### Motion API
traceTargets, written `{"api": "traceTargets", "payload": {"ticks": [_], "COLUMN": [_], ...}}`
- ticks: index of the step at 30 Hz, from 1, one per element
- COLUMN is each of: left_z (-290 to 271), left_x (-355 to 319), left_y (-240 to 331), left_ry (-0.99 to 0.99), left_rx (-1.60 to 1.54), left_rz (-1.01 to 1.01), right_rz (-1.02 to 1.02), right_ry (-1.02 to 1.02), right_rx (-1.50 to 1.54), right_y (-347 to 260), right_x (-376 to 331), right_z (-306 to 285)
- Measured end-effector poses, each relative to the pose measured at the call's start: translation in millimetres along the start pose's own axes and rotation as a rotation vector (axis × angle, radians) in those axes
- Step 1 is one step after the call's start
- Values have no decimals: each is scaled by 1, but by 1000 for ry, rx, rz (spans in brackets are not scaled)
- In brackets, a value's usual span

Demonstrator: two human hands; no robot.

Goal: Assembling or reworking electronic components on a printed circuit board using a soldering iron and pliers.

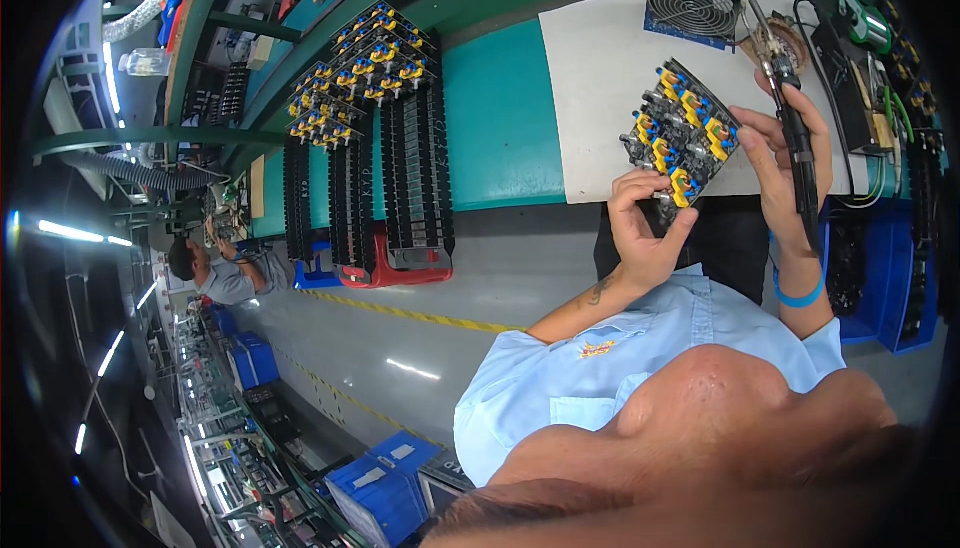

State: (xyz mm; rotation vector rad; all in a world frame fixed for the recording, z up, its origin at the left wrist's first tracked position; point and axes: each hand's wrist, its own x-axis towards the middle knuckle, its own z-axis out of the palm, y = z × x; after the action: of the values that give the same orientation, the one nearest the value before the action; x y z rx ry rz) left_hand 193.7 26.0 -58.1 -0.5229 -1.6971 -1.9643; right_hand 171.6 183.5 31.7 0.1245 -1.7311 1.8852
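Observation:
My left hand (645, 233) is closed on the near corner of a black tray (722, 106) bearing rows of yellow-and-blue components with dark metallic parts. The tray is held tilted above a white sheet (590, 98) on the bench. My right hand (790, 153) is wrapped around the black handle of a soldering iron (797, 138), whose metal end points toward the far side of the bench. Fingers of that same hand touch or come very close to the tray's right edge. A blue band circles my right wrist.
Beyond the tray stands a fan with a wire guard (692, 6). At right are a green spool (865, 23), a black box (842, 88) with cables, and blue bins (905, 288). Stacked black trays (415, 168) line the left bench, topped with similar components. Another person (230, 273) works further left.

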Motion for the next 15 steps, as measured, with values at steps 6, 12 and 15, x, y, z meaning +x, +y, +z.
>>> {"api": "traceTargets", "payload": {"ticks": [6,12,15], "left_z": [6,11,3], "left_x": [-1,4,-3], "left_y": [-2,7,11], "left_ry": [-38,-84,-136], "left_rx": [175,254,283], "left_rz": [72,122,176], "right_rz": [-73,-129,-75], "right_ry": [-79,-156,-73], "right_rx": [-28,-50,-203], "right_y": [-1,-2,-12], "right_x": [20,36,42], "right_z": [9,16,27]}}
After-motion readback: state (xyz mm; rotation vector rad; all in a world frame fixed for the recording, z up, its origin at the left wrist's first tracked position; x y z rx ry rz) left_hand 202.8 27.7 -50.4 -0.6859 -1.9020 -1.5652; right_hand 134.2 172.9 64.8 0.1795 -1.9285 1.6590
